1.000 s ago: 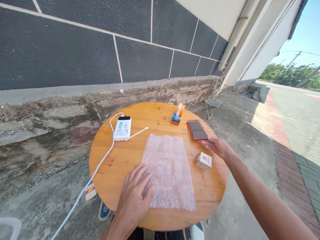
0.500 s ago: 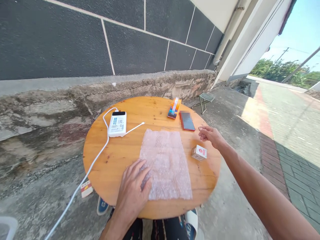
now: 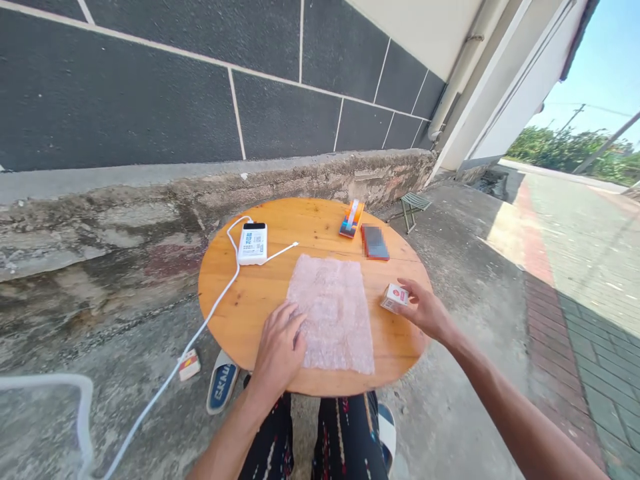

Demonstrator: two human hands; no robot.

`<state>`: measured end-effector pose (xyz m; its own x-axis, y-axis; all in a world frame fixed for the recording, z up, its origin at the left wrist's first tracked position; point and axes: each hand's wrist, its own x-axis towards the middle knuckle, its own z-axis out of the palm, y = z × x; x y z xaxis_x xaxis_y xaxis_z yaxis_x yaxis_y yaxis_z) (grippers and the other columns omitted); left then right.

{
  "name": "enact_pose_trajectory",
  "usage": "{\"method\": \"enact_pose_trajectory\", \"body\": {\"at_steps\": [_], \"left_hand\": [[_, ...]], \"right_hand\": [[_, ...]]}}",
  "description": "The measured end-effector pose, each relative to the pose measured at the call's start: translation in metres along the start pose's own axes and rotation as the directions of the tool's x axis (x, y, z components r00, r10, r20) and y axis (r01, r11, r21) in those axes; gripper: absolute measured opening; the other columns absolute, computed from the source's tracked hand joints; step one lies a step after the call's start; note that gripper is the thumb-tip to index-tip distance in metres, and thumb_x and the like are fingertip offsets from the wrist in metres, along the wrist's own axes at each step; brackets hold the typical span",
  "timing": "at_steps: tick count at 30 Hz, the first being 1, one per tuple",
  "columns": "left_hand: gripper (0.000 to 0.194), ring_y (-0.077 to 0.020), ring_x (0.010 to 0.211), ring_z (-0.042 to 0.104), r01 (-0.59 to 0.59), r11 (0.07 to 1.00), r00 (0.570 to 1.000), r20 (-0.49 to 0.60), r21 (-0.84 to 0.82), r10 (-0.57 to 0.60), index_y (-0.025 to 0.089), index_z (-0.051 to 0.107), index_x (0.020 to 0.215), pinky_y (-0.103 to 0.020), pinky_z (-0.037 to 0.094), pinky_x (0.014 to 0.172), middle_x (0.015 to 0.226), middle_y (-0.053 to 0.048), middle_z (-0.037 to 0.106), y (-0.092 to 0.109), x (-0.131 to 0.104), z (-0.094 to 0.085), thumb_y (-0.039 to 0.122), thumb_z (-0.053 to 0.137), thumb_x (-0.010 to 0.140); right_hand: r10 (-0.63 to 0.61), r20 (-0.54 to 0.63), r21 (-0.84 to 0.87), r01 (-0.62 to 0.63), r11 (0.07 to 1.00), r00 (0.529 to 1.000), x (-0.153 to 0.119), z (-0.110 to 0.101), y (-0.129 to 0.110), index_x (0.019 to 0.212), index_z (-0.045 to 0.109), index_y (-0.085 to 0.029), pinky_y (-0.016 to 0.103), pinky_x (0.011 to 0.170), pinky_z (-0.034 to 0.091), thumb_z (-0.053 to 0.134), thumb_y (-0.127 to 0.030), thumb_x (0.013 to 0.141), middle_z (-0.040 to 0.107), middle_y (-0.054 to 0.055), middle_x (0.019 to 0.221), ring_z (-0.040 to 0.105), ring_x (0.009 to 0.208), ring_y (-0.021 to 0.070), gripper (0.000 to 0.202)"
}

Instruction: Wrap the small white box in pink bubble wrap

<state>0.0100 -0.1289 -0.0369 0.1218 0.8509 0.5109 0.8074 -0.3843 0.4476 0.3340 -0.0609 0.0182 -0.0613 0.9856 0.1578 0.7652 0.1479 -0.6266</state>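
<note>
A sheet of pinkish bubble wrap (image 3: pixel 333 320) lies flat on the round wooden table (image 3: pixel 300 223). On its left edge rests my left hand (image 3: pixel 281 339), palm down, fingers loosely bent and apart, holding nothing. To the right of the sheet is a small white cardboard box (image 3: pixel 395 297) with a red mark, tipped a little. My right hand (image 3: pixel 423 308) has it between thumb and fingers at its right side. Whether the box still touches the table I cannot tell.
Behind the sheet are an orange tape dispenser (image 3: pixel 351 219) and a partly blurred red-edged phone (image 3: pixel 375 243). A white power bank (image 3: pixel 253 244) with a white cable (image 3: pixel 220 303) sits at the left. A folding stool (image 3: pixel 414 208) stands beyond the table, near the wall (image 3: pixel 165 113).
My right hand has come down from beside the phone and taken hold of the small box, which is now turned. My left hand stays on the bubble wrap. The whole view has shifted slightly.
</note>
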Motion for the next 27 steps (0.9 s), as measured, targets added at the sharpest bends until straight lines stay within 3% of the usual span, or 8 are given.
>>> {"method": "enact_pose_trajectory", "body": {"at_steps": [3, 7, 11, 17, 27], "left_hand": [[0.038, -0.0268, 0.122, 0.046, 0.006, 1.000, 1.000, -0.005, -0.014, -0.006, 0.018, 0.063, 0.105, -0.050, 0.043, 0.103, 0.121, -0.009, 0.058, 0.001, 0.000, -0.001, 0.004, 0.044, 0.076], [0.039, -0.0267, 0.123, 0.045, 0.025, 0.999, 1.000, -0.002, -0.021, -0.025, 0.016, 0.063, 0.106, -0.049, 0.041, 0.105, 0.122, -0.010, 0.057, 0.002, 0.000, -0.002, 0.003, 0.045, 0.075], [0.038, -0.0271, 0.123, 0.045, 0.024, 1.000, 1.000, 0.004, -0.010, -0.024, 0.016, 0.064, 0.105, -0.049, 0.041, 0.104, 0.122, -0.011, 0.057, 0.003, 0.000, -0.003, 0.003, 0.045, 0.074], [0.037, -0.0275, 0.123, 0.044, 0.036, 0.999, 0.999, 0.004, -0.012, -0.036, 0.016, 0.065, 0.100, -0.050, 0.041, 0.104, 0.121, -0.010, 0.057, 0.006, 0.000, -0.004, 0.001, 0.045, 0.073], [0.041, -0.0272, 0.123, 0.044, 0.035, 0.998, 0.999, -0.016, -0.052, -0.036, 0.019, 0.065, 0.099, -0.050, 0.042, 0.105, 0.121, -0.009, 0.057, 0.003, 0.000, -0.002, -0.001, 0.045, 0.070]], "right_hand": [[-0.082, -0.024, 0.059, 0.083, 0.995, 0.996, -0.011, 0.010, -0.028, 0.129, 0.051, -0.021, 0.041, 0.083, 0.049, 0.068, -0.030, 0.071, 0.063, 0.010, 0.117, 0.062, 0.092, 0.0243, 0.061], [-0.268, 0.046, 0.131, 0.260, 0.957, 0.962, -0.018, 0.042, -0.067, 0.131, 0.047, -0.020, 0.041, 0.089, 0.048, 0.064, -0.024, 0.072, 0.056, 0.011, 0.130, 0.060, 0.104, 0.0244, 0.061], [-0.301, 0.081, 0.113, 0.291, 0.950, 0.950, -0.008, 0.072, -0.090, 0.130, 0.048, -0.018, 0.044, 0.091, 0.047, 0.063, -0.020, 0.072, 0.058, 0.012, 0.128, 0.059, 0.107, 0.0256, 0.061], [-0.371, 0.123, 0.044, 0.369, 0.929, 0.920, 0.001, 0.091, -0.089, 0.129, 0.049, -0.019, 0.048, 0.096, 0.044, 0.063, -0.014, 0.070, 0.060, 0.012, 0.126, 0.057, 0.113, 0.0277, 0.061], [-0.401, 0.135, -0.040, 0.410, 0.911, 0.906, 0.001, 0.093, -0.087, 0.126, 0.053, -0.020, 0.046, 0.094, 0.044, 0.060, -0.017, 0.073, 0.062, 0.012, 0.123, 0.058, 0.112, 0.0270, 0.053]]}}
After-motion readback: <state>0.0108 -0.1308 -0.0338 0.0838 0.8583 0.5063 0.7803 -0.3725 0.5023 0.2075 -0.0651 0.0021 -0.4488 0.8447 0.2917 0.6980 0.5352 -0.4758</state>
